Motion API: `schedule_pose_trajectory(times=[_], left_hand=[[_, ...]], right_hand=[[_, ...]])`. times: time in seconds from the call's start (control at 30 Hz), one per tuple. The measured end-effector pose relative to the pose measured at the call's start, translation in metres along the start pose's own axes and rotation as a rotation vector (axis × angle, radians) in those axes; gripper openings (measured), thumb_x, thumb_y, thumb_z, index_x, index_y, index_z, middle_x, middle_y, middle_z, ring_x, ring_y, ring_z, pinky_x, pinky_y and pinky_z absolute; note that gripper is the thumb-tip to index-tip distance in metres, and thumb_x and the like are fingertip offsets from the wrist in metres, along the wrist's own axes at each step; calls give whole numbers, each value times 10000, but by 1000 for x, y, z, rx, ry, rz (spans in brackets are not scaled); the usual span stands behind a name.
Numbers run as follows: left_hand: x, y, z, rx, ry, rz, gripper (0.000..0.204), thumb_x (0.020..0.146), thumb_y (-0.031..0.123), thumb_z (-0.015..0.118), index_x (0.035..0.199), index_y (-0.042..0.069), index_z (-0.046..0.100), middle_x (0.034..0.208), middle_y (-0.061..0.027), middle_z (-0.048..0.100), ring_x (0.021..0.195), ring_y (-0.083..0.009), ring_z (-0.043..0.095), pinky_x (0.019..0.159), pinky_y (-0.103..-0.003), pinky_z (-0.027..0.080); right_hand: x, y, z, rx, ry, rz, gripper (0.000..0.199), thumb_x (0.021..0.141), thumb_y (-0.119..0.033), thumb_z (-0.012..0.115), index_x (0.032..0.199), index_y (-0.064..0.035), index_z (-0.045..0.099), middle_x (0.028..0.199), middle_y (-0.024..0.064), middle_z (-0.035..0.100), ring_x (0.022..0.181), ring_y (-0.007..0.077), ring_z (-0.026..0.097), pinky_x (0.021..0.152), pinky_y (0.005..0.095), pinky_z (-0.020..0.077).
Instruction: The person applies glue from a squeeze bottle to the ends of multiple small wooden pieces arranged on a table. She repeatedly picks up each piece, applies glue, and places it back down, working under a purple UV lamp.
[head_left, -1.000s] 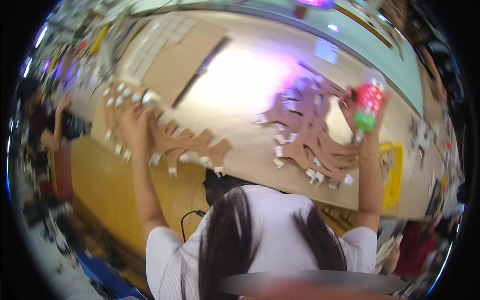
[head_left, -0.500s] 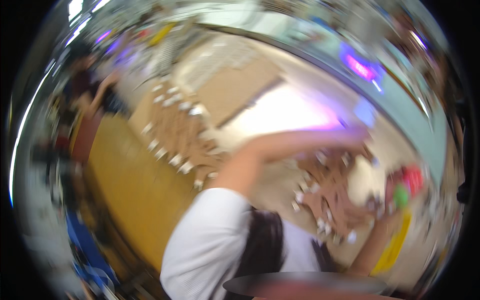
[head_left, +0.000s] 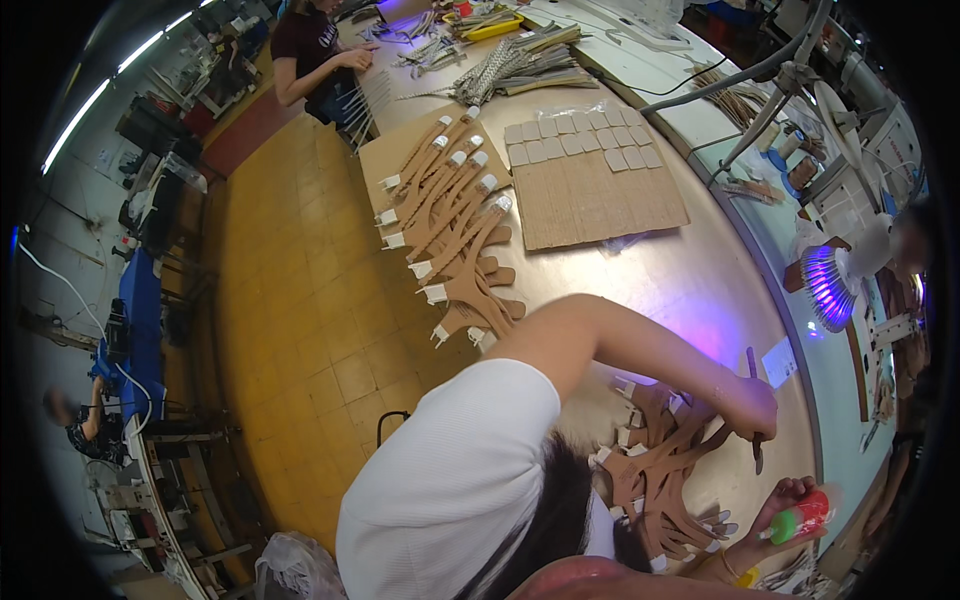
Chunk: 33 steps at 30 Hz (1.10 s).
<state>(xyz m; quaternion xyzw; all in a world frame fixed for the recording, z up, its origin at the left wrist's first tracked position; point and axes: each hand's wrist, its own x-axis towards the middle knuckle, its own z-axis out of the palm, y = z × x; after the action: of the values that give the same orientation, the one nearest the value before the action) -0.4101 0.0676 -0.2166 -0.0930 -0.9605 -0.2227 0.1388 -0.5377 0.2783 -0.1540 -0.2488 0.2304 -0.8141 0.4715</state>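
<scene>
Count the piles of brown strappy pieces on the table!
2: the far pile lies left of the pale patches; the near pile lies beside the right hand. The left arm may hide more.

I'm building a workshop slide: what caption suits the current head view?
Left hand gripping a slim stick, right hand holding a green-and-red bottle, beside forked brown straps on a workbench.

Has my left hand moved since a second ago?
Yes: judged against the cardboard sheet, your left hand has gone from its left side to its right.
</scene>
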Motion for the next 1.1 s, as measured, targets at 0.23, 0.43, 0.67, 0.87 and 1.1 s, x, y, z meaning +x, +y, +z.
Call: schedule_pose_trajectory(times=[0.23, 0.43, 0.67, 0.87, 1.1], left_hand=[[-64, 30, -90, -44, 264, 166, 97, 803, 229, 623, 846, 161, 677, 751, -1, 671, 752, -219, 656, 719, -389, 448], [-82, -5, -106, -709, 305, -181, 142, 865, 127, 606, 949, 23, 652, 849, -118, 690, 782, -241, 680, 675, -351, 521], [-87, 6, -98, -569, 226, -38, 144, 842, 82, 607, 966, 15, 640, 921, -145, 673, 869, -312, 649, 756, -390, 499], [-125, 49, -157, -804, 323, -61, 173, 835, 25, 641, 1007, 16, 657, 890, -122, 679, 862, -223, 667, 737, -330, 508], [-148, 47, -168, -209, 566, -113, 244, 760, 40, 737, 1001, 67, 705, 852, -69, 711, 665, -171, 672, 565, -272, 517]], right_hand=[[6, 4, 10, 18, -27, 9, 682, 818, -500, 680, 1205, 18, 462, 1081, 136, 497, 946, 225, 523, 908, 373, 432], [11, 34, 4, 165, 1, 130, 761, 799, -604, 649, 1168, 45, 503, 1082, 139, 536, 976, 256, 536, 900, 383, 441], [30, 105, -19, 118, 215, 430, 877, 798, -753, 499, 1237, 6, 532, 1236, 161, 585, 1206, 333, 501, 1060, 459, 363], [43, 147, -15, 94, 538, 519, 892, 802, -780, 437, 1354, -80, 435, 1381, 162, 467, 1305, 332, 395, 1110, 512, 276], [43, 146, -30, 372, 133, 540, 868, 788, -801, 412, 1131, -18, 564, 1401, 236, 430, 1320, 426, 362, 1132, 550, 239]])
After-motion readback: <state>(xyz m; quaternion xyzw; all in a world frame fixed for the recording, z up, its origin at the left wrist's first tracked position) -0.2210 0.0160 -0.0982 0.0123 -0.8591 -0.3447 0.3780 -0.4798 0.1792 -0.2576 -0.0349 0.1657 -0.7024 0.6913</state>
